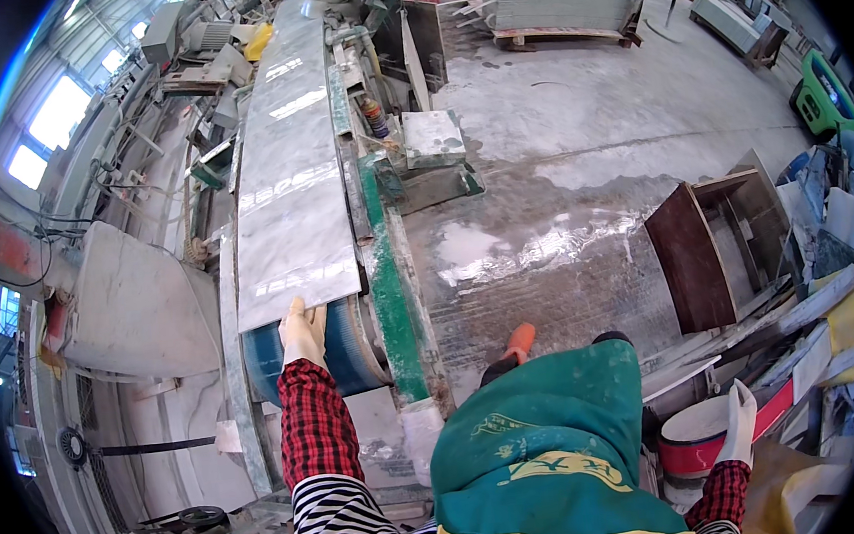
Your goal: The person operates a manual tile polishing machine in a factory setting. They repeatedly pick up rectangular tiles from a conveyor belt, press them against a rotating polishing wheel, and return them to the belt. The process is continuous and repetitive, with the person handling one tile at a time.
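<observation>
A long, polished grey-white stone slab (292,207) lies on a conveyor, its near end reaching over the blue belt roller (338,349). My left hand (302,335), in a pale glove, grips the slab's near edge, with a fingertip on top and the other fingers partly hidden. Off to my right, my right hand (740,423) hangs beside a round tub with a red rim (696,437). It looks pale and gloved, its fingers stretched out, and no held thing shows in it.
A green metal rail (390,310) runs along the conveyor's right side. Wet concrete floor (546,248) lies beyond it. On the right stand a brown wooden box (692,256) and a heap of stone offcuts (824,336). Stacked slabs (559,4) rest on a pallet farther back.
</observation>
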The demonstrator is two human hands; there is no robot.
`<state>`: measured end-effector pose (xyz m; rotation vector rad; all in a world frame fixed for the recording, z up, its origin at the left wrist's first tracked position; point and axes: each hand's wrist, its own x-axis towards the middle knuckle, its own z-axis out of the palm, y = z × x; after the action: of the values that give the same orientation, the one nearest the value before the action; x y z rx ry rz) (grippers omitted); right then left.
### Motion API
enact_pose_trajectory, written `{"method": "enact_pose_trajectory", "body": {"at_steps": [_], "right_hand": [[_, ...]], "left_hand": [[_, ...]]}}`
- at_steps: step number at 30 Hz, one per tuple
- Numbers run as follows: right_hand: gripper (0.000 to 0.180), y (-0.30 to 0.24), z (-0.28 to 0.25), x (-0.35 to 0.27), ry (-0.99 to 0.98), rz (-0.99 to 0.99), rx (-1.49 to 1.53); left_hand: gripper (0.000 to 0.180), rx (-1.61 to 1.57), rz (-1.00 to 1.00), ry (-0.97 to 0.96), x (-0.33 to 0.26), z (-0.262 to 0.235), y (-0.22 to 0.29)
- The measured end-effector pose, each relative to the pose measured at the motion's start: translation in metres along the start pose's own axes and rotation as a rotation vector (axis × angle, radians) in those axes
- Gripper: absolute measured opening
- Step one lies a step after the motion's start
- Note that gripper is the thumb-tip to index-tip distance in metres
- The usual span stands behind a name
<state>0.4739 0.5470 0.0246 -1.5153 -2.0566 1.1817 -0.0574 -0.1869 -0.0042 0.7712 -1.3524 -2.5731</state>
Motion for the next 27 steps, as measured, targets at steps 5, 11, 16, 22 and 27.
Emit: {"method": "enact_pose_trajectory", "body": {"at_steps": [5,11,16,22,27], "right_hand": [[0.041,-0.006,0.002,-0.004,-0.031,0.006,-0.021],[0.039,-0.015,0.009,-0.010,-0.022,-0.022,-0.025],[0.037,-0.027,0.008,-0.018,-0.054,-0.042,-0.064],[0.042,-0.013,-0.018,-0.001,0.168,-0.013,0.044],[0.036,0.020,-0.055,0.029,0.651,-0.350,-0.363]], "left_hand": [[0.047,0.199,-0.098,-0.054,-0.016,0.012,0.020],[0.065,0.903,-0.341,0.104,-0.033,0.035,0.066],[0.054,1.609,-0.145,0.109,-0.036,0.042,0.080],[0.053,1.768,0.534,-0.047,-0.012,0.041,0.058],[0.038,1.164,0.561,-0.567,-0.136,0.110,0.003]]}}
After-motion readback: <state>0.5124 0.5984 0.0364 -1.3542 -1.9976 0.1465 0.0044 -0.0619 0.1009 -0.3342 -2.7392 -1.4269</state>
